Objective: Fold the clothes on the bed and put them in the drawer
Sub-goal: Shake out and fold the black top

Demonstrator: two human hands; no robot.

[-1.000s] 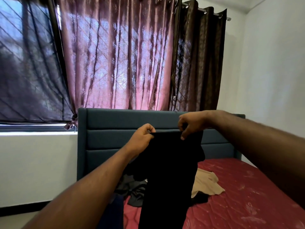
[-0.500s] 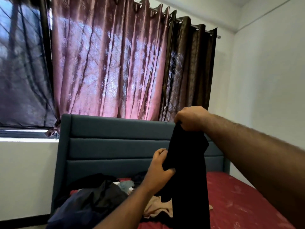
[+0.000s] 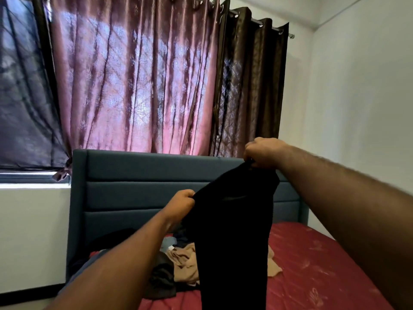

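While both forearms reach forward over the bed, the left hand (image 3: 182, 203) pinches the edge of a long black cloth garment (image 3: 232, 231) lower down, and the right hand (image 3: 262, 153) grips its top corner higher up, so it hangs above the red patterned mattress (image 3: 317, 269). Behind it lies a heap of tan and dark crumpled clothes (image 3: 178, 265), partly hidden, before the padded blue-grey headboard (image 3: 134, 186) and maroon curtains (image 3: 134, 86).

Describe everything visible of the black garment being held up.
The black garment is plain, dark, soft-looking cloth, hanging long and narrow in front of the headboard, above the red bed. The right hand pinches its top edge high; the left hand grips its left edge lower down. Its lower end runs out of frame.
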